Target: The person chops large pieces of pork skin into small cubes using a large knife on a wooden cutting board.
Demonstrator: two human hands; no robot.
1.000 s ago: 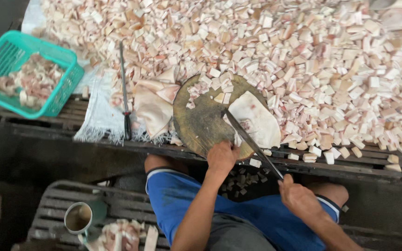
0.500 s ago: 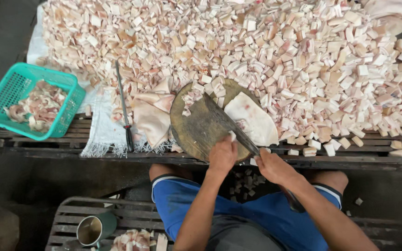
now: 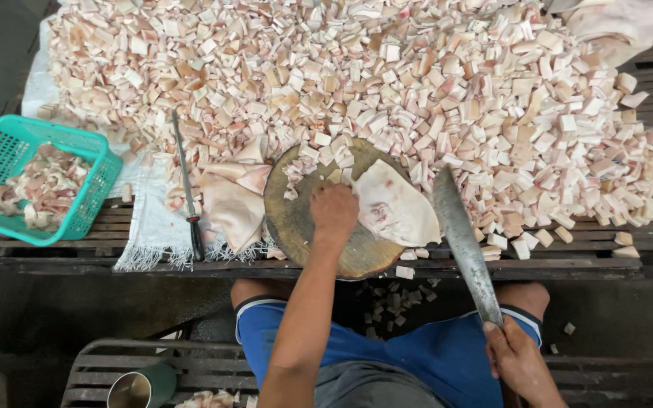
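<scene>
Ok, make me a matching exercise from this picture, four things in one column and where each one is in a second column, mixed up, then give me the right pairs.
Things:
1. long grey cleaver blade
2. teal plastic mesh basket
3. thin sharpening steel with dark handle
4. pale flat slab of meat

Places:
A. far left, holding pink scraps
B. on the round wooden chopping block, beside the left hand
C. held by the right hand, right of the block
D. lying on the white woven cloth, left of the block

Pairs: 1-C, 2-A, 3-D, 4-B
</scene>
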